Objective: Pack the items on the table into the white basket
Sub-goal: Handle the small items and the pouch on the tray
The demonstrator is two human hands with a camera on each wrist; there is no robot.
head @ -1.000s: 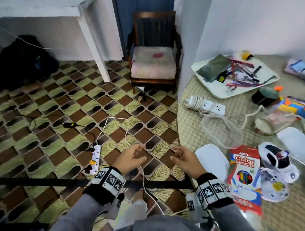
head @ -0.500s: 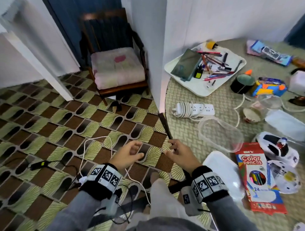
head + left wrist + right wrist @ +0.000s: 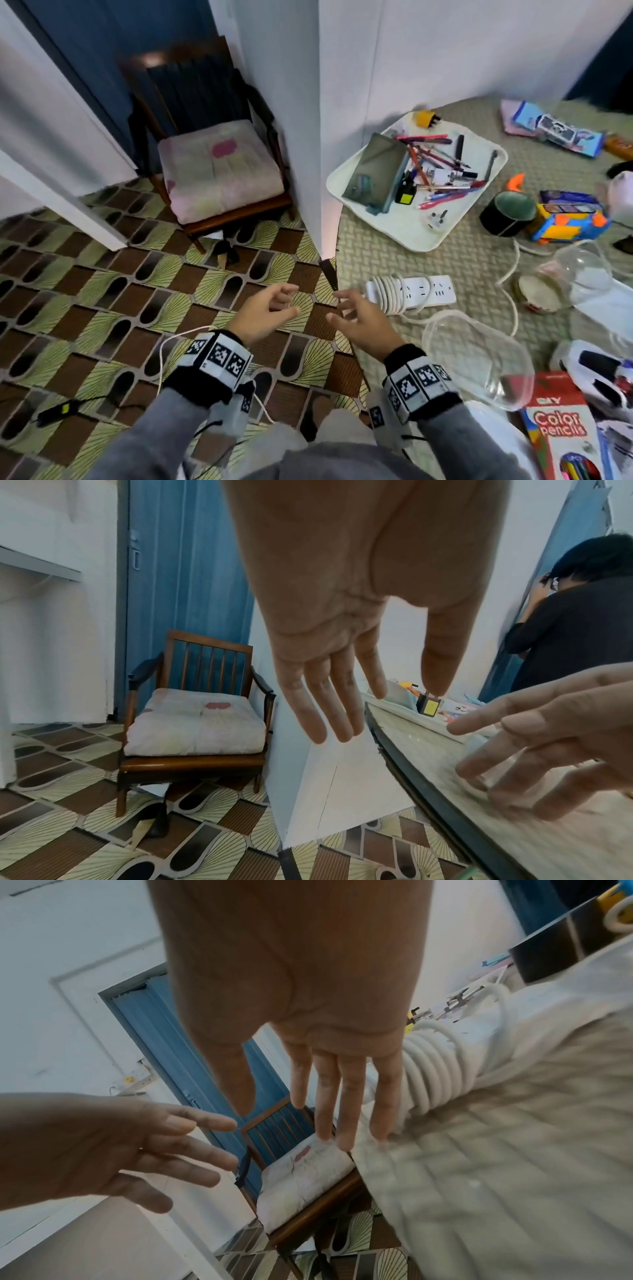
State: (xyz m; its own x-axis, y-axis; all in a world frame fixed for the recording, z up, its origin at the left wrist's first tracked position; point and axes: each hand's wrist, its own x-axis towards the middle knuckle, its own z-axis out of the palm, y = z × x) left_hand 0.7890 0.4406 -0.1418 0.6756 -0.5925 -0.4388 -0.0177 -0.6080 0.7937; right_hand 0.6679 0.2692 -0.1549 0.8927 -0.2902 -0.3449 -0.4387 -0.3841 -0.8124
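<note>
A round table with a woven beige cloth (image 3: 445, 260) fills the right side of the head view. At its back stands a shallow white basket (image 3: 407, 233) holding pens, a dark tablet and small plugs. A white power strip (image 3: 421, 291) with its coiled cord lies near the table's left edge. My right hand (image 3: 337, 306) hovers at that edge, fingers spread, holding nothing, just left of the strip (image 3: 438, 1069). My left hand (image 3: 291, 301) floats over the patterned floor beside it, fingers loose and empty. Both palms (image 3: 380, 710) (image 3: 294, 1121) show bare.
On the table also lie a clear plastic tub (image 3: 476, 359), a colour pencils box (image 3: 561, 431), a white toy car (image 3: 603, 373), a black roll (image 3: 507, 212) and a bright toy (image 3: 568, 222). A wooden chair (image 3: 219, 171) stands left of a white wall corner (image 3: 308, 171). Another person (image 3: 575, 620) stands behind.
The head view has swung right and up, so more of the table shows. Both hands have risen toward the table's edge and their fingers have spread.
</note>
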